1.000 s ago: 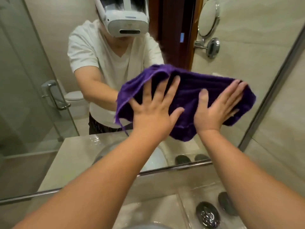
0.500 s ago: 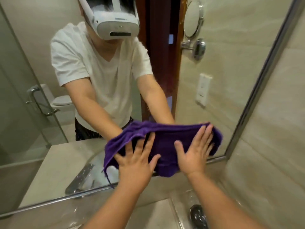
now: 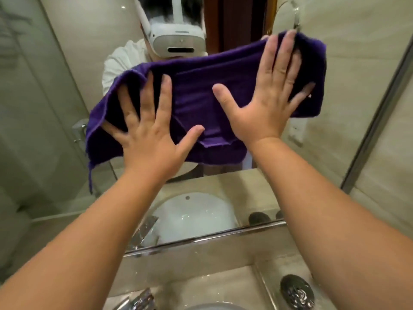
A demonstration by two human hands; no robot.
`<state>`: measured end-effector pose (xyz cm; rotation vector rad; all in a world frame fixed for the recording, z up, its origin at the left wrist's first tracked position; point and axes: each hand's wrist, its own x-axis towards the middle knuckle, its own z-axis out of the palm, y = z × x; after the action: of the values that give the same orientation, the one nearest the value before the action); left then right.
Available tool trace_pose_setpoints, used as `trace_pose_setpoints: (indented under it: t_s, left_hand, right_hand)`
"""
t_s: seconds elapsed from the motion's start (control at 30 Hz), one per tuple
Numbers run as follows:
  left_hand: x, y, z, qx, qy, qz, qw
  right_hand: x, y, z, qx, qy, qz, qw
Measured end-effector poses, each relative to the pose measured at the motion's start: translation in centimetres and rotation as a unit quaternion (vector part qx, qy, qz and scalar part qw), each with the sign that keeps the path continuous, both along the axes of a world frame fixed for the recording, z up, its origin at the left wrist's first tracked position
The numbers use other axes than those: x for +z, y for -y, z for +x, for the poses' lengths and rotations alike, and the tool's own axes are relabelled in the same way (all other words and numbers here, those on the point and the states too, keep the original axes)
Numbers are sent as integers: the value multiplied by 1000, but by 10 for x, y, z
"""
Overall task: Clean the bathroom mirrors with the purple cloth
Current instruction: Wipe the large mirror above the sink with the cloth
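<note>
The purple cloth (image 3: 196, 104) is spread flat against the large wall mirror (image 3: 348, 90), well above its lower frame. My left hand (image 3: 147, 133) presses the cloth's left half with fingers straight and splayed. My right hand (image 3: 266, 97) presses the right half the same way, its fingertips reaching the cloth's top edge. The cloth's lower left corner hangs loose. The mirror reflects a person in a white shirt and a headset behind the cloth.
The mirror's metal frame (image 3: 201, 239) runs along its bottom and right side (image 3: 377, 113). Below lies a stone counter with a chrome tap (image 3: 138, 298) and a dark round object (image 3: 297, 291). A tiled wall stands at the right; a glass shower door is reflected at the left.
Both hands first slid the cloth down to the mirror's bottom edge, then pushed it back up. The cloth now sits higher, and the view has tilted downward.
</note>
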<state>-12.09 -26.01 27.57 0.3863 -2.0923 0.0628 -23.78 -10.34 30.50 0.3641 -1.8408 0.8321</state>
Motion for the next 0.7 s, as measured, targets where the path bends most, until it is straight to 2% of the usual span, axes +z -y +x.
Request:
trace_pose_setpoints:
  t_s: [0.07, 0.17, 0.23, 0.33, 0.43, 0.53, 0.63, 0.7]
  left_hand:
    - [-7, -7, -5, 2, -16, 17, 1000]
    - [-58, -26, -11, 8, 7, 56, 998]
    - [-102, -43, -14, 12, 64, 51, 997]
    - [-155, -70, -22, -3, 164, -2, 986]
    - [-180, -96, -33, -22, 207, 8, 978]
    - [-165, -116, -46, -48, 172, 6, 984]
    - [-108, -128, -67, -79, 110, -49, 989]
    - [-60, -139, -83, -81, 62, -55, 993]
  right_hand:
    - [-1, -5, -3, -6, -13, 21, 1000]
    - [-52, -18, -9, -11, 22, 40, 999]
    - [-110, -35, -13, 0, 84, 53, 995]
    - [-196, -71, -18, 11, 191, 41, 981]
    - [-232, -97, -23, 21, 261, 18, 965]
    - [-210, -112, -39, 29, 250, -2, 968]
    - [-146, -131, -67, 25, 178, -23, 983]
    - [-94, -145, -88, 21, 119, -28, 992]
